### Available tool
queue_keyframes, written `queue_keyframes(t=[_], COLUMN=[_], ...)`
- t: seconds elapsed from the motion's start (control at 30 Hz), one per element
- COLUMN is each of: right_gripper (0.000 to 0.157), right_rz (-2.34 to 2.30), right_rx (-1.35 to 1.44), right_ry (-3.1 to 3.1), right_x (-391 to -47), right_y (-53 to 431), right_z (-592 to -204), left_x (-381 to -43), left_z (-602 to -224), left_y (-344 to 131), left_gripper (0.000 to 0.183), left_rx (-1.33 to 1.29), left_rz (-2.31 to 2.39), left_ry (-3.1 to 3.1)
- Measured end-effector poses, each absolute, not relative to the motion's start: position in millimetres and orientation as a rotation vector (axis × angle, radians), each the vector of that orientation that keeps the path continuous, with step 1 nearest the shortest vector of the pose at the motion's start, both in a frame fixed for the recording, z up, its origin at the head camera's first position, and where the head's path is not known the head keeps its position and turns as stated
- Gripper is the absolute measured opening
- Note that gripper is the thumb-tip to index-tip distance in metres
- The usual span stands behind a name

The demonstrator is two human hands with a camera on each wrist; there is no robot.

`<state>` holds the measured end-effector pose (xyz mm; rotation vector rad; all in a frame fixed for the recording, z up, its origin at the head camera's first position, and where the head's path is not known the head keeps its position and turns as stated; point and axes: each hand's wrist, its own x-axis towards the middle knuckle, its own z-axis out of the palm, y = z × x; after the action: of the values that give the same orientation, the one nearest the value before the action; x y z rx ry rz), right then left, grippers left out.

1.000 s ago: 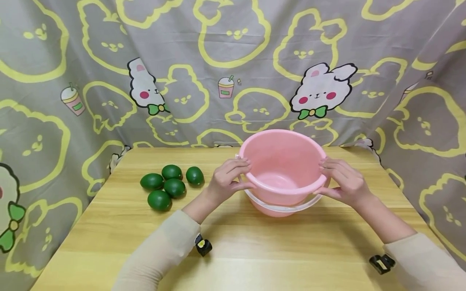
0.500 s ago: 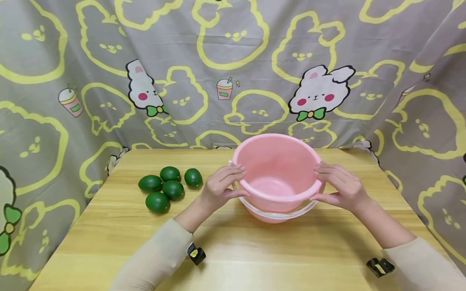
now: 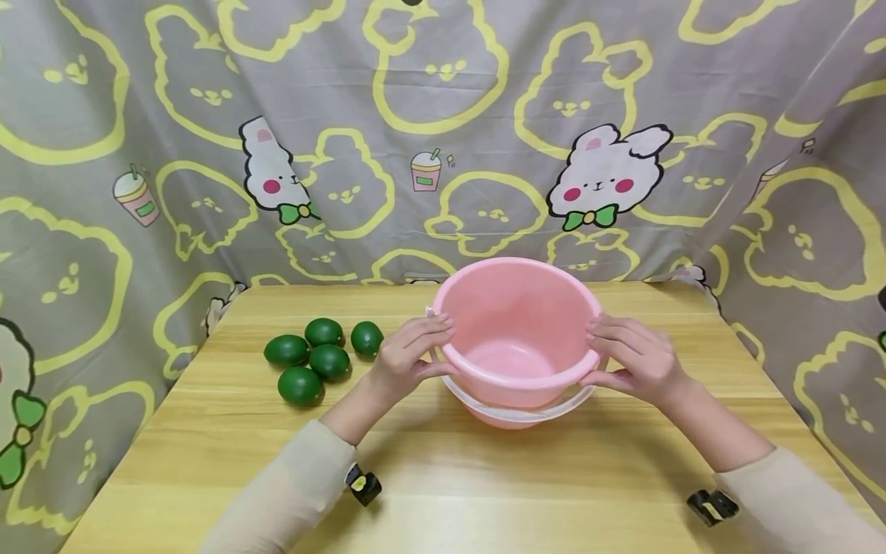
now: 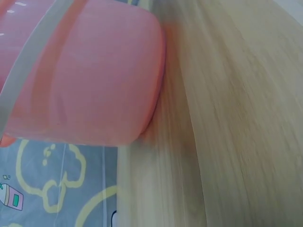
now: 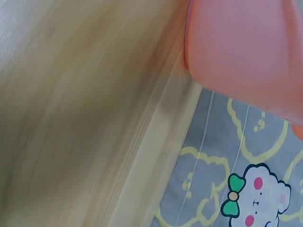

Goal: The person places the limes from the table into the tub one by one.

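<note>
A pink plastic bucket (image 3: 515, 323) stands upright near the back of the table, and its inside looks bare. Its white handle (image 3: 519, 414) hangs down along the front. On the left side of the rim, my left hand (image 3: 408, 355) grips with fingers over the edge and thumb below. My right hand (image 3: 640, 360) pinches the rim the same way on the right. The bucket's outer wall fills part of the left wrist view (image 4: 99, 75) and the right wrist view (image 5: 246, 47); neither hand shows there. Several dark green avocado-like fruits (image 3: 328, 362) lie left of the bucket.
The wooden table (image 3: 484, 492) spreads in front of the bucket. A grey curtain (image 3: 332, 77) with yellow cartoon outlines hangs close behind the table and along both sides. A black strap piece (image 3: 364, 486) sits at the left wrist and another black strap piece (image 3: 713, 506) at the right.
Both hands have shifted the bucket to the left and slightly toward me, keeping hold of its rim. The green fruits have stayed in place.
</note>
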<state>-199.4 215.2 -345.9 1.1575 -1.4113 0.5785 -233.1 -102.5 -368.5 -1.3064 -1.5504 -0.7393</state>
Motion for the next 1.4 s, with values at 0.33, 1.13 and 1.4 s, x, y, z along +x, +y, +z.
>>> queue_keyframes(t=[0.33,1.13,1.4], right_gripper=[0.055,0.056,0.055], right_rz=[0.568,0.505,0.508], right_rx=[1.148,1.210,1.220], right_ry=[-1.414,-1.437,-1.407], right_x=[-201.1,-194.7,-194.5], right_y=[209.1,205.8,202.9], right_z=[-349.2,-338.7,-341.1], left_x=[-231.2,-231.0,-227.7], left_z=[-364.2,-359.7,-359.3], left_y=[-111.9,-122.5,-125.5], left_gripper=[0.047,0.041,0.042], left_rx=[-1.328,-1.415,-1.416], left_rz=[-0.751,-0.706,-0.736], left_ry=[-1.531,-1.485,-1.469])
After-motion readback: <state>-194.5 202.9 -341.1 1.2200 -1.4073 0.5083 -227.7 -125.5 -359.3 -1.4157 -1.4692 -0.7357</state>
